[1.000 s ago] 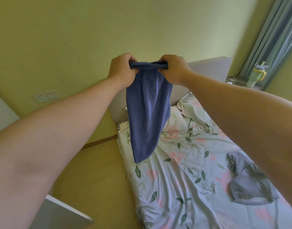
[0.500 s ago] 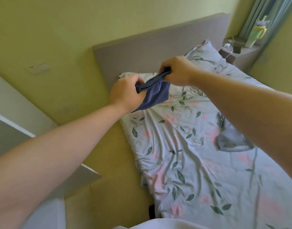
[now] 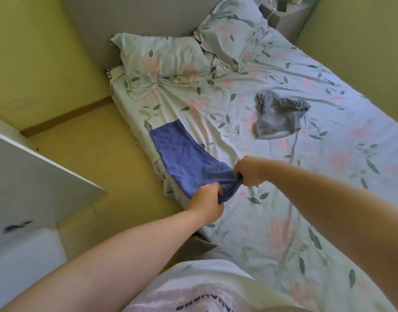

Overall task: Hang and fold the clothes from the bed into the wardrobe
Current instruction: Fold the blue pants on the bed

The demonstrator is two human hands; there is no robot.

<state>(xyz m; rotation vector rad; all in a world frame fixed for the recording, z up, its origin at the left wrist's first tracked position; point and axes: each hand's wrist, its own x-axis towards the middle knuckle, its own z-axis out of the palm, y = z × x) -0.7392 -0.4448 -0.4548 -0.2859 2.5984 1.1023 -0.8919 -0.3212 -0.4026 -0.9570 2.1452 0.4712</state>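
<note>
You grip the blue garment (image 3: 182, 156) with left hand (image 3: 208, 202) and right hand (image 3: 250, 171), spread on bed (image 3: 328, 199) near the pillow (image 3: 162, 61).

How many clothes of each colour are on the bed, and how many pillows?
Blue garment: 1
Grey garment: 1
Pillows: 2, the left pillow and the right pillow
Total: 4

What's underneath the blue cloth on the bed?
The flowery bed sheet shows around the blue cloth, so it lies on that. The left hand and right hand grip its near end. Anything else beneath is covered.
</note>
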